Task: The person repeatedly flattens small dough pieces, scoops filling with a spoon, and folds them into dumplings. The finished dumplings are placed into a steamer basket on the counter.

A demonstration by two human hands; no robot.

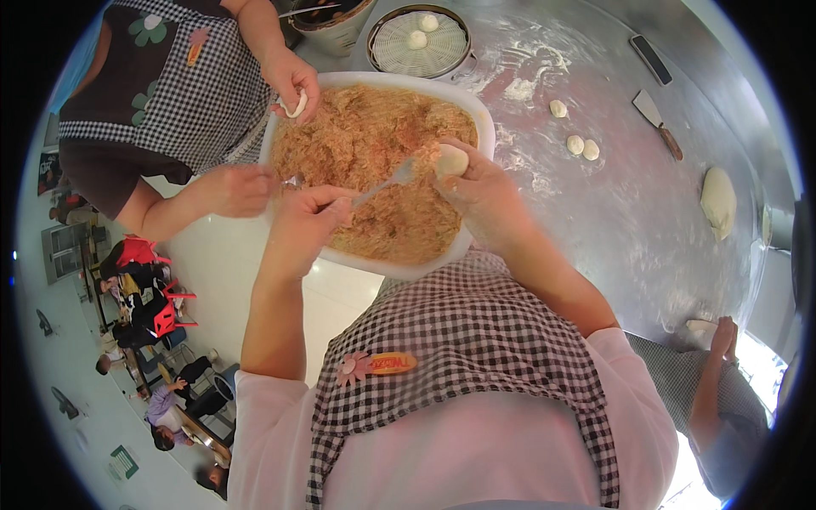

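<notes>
My left hand [309, 220] grips the handle of a metal spoon or spreader [384, 187], blurred at its tip. My right hand [481, 191] cups a round of pale dough [452, 160] over the right side of a tub. Some orange-brown filling [426, 159] sits at the dough's left edge, where the tool's tip meets it. Below both hands, the large white tub [486, 124] holds a shredded or minced filling mix [363, 137]. The underside of the dough is hidden by my fingers.
A co-worker's hand [290, 80] holds dough at the tub's upper left; their other hand [239, 191] is close to mine. A steamer tray [398, 54] holds two buns. On the floured metal table [612, 223] lie dough pieces [575, 146], a scraper [656, 121], a phone [651, 60] and a dough lump [718, 201].
</notes>
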